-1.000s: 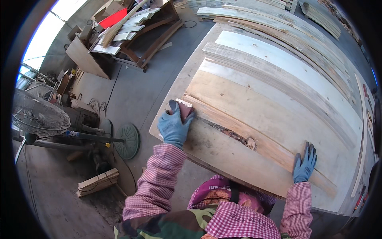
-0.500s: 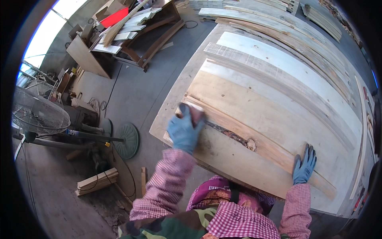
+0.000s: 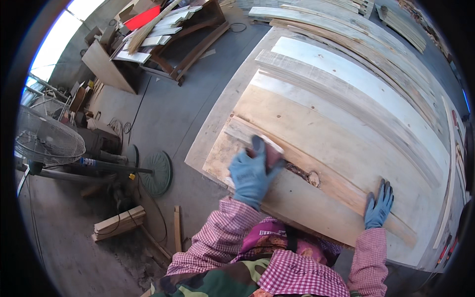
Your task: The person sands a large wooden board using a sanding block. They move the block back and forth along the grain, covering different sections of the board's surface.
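Note:
My left hand (image 3: 249, 177), in a blue glove with dark fingertips, is closed round a reddish-brown sanding block (image 3: 273, 153). The block rests on a narrow wooden plank (image 3: 341, 194), beside a dark, rough crack that ends at a knot (image 3: 313, 178). Motion blurs the block a little, and my fingers hide part of it. Farther right, my gloved right hand (image 3: 379, 207) lies flat across the same plank with its fingers stretched out, holding nothing. Beneath the plank is a broad pale board surface (image 3: 302, 210).
Several pale planks (image 3: 341, 74) lie side by side toward the table's far side. At left stand a fan (image 3: 49, 136) and its round green base (image 3: 157, 172). Stacked wood pieces (image 3: 118, 222) sit on the floor. A broom (image 3: 143, 37) and a red dustpan (image 3: 142, 19) rest beyond.
My left hand has slid the sanding block rightward along the plank toward the knot, covering more of the dark crack. My right hand stays in place.

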Demonstrator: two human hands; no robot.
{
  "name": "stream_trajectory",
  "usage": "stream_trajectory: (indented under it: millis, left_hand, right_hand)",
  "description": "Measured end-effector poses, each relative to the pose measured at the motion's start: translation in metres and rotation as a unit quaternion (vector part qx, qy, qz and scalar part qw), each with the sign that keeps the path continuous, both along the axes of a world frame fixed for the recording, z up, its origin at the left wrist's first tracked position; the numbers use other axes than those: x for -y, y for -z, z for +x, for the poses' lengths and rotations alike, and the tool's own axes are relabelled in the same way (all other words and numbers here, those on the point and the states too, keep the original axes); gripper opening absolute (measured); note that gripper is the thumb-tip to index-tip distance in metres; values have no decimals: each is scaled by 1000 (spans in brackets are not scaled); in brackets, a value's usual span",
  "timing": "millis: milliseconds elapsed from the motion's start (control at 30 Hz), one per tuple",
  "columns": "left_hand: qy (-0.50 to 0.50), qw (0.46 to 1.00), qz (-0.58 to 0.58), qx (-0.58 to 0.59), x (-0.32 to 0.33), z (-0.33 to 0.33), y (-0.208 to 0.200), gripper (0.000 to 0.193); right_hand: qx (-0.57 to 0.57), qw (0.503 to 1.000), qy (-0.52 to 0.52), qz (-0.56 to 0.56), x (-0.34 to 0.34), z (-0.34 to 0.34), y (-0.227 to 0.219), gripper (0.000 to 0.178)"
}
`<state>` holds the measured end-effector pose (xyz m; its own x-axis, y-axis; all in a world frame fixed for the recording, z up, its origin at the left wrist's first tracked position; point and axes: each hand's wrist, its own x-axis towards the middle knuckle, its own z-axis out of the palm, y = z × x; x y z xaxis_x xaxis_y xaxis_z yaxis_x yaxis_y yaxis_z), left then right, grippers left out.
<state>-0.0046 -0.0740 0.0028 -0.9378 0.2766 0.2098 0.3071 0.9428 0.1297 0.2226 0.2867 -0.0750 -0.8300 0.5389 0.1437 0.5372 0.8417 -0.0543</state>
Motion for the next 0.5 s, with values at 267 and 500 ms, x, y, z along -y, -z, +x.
stream_trajectory:
  millis: [267,500]
  left_hand:
    - [-149,986,-14,67,55,-76,-23,76]
    - [80,996,4,42,-21,28,-1,89]
  right_hand:
    - [0,1000,16,-20,7,-6,-6,67]
    - [2,1000,13,-11,-1,1,0,67]
